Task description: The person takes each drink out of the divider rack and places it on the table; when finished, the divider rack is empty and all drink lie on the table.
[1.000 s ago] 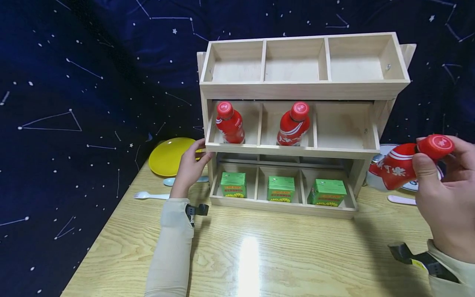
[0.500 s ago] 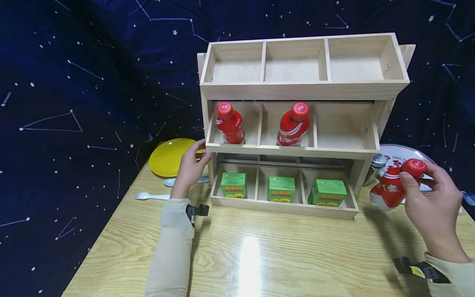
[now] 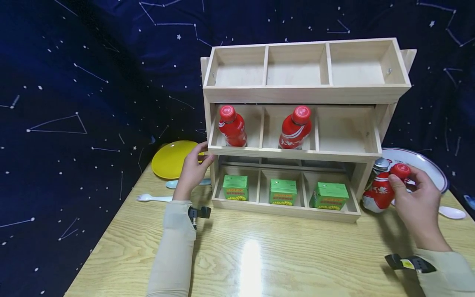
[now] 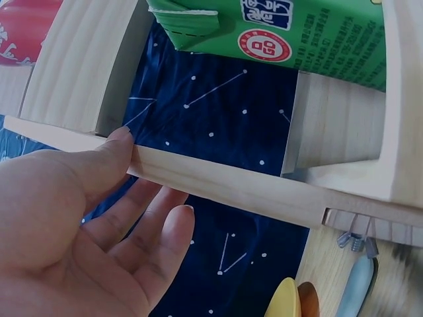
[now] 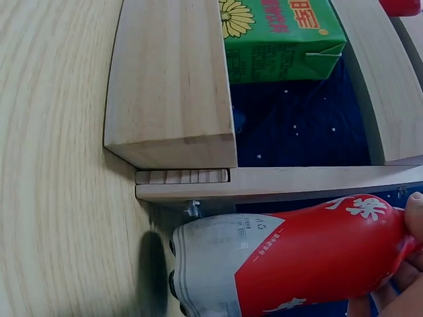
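My right hand (image 3: pixel 421 202) grips a red drink bottle (image 3: pixel 379 192) by its neck, just under the red cap. The bottle leans slightly beside the right end of a three-tier wooden rack (image 3: pixel 297 95); in the right wrist view its pale base (image 5: pixel 208 264) is close to the tabletop, and I cannot tell whether it touches. My left hand (image 3: pixel 193 171) holds the rack's left side upright (image 4: pixel 218 181), thumb on one side and fingers on the other. Two more red bottles (image 3: pixel 233 128) stand in the middle tier's left and centre compartments. Green drink cartons (image 3: pixel 283 192) sit in all three bottom compartments.
A yellow plate (image 3: pixel 172 159), a light blue spoon (image 3: pixel 172 184) and a white fork (image 3: pixel 152 198) lie left of the rack. On the right are a white plate (image 3: pixel 434 169), a metal-capped shaker (image 3: pixel 381 164) and a pale spoon (image 3: pixel 452 212). A starry dark curtain (image 3: pixel 111 103) hangs behind.
My right hand has moved the bottle left and down, from out at the right to beside the rack's lower right end. The left hand has stayed on the upright. The head view has shifted slightly.
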A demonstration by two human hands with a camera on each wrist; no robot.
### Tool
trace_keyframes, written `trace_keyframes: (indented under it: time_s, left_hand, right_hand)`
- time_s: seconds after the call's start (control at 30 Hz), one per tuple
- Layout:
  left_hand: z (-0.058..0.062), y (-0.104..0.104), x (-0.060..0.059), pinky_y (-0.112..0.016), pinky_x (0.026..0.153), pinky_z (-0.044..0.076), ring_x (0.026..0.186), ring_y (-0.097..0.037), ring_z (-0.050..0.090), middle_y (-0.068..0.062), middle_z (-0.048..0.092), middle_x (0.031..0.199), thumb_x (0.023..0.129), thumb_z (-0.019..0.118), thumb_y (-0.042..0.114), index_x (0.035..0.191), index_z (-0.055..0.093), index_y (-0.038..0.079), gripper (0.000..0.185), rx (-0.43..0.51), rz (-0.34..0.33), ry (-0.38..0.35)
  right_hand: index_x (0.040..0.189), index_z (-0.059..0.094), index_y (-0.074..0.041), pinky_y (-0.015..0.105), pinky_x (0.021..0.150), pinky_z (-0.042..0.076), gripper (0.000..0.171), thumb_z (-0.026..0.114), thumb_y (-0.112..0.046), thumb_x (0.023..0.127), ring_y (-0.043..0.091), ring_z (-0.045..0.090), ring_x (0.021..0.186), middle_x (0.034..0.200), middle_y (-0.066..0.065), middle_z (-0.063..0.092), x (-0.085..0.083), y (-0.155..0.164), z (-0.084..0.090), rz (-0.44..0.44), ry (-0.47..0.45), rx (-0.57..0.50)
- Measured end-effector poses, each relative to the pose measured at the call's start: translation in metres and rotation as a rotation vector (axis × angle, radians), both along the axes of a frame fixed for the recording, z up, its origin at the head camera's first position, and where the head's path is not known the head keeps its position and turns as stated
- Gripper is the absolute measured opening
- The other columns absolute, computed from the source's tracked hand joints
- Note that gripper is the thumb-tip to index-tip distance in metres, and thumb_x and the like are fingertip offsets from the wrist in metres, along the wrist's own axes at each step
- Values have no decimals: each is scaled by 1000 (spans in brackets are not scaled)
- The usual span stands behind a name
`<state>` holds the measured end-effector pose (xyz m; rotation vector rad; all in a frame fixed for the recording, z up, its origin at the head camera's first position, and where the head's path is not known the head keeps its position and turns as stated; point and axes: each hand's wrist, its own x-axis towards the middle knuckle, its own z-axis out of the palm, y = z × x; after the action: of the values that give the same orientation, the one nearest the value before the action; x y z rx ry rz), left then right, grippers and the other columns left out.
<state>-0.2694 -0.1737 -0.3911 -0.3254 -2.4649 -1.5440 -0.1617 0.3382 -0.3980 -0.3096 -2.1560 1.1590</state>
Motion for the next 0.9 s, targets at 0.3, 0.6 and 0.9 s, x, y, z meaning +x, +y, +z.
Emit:
trace_keyframes:
  time_s: [0.3, 0.6, 0.9]
  left_hand:
    - [0, 1, 1, -41, 92, 54, 111, -27, 61, -8, 55, 135, 98, 63, 18, 144, 48, 17, 49, -3, 8, -16]
    - [1, 1, 1, -41, 92, 54, 111, -27, 60, -6, 55, 135, 98, 64, 20, 143, 49, 18, 48, -3, 13, -17]
    - [-1, 2, -1, -42, 91, 55, 111, -29, 61, -9, 55, 135, 98, 64, 18, 143, 49, 16, 48, -4, 2, -5]
  right_hand:
    - [129, 62, -4, 5, 80, 42, 36, 67, -8, 94, -4, 53, 90, 103, -19, 57, -6, 2, -6, 18, -23, -34]
    - [133, 61, -7, 3, 86, 42, 42, 69, -13, 93, -7, 55, 98, 111, -18, 58, -2, 11, -13, 76, -53, -39]
    - [147, 46, -17, 7, 95, 39, 62, 69, -4, 91, 0, 52, 119, 138, -5, 55, 2, 15, -12, 135, -16, -102]
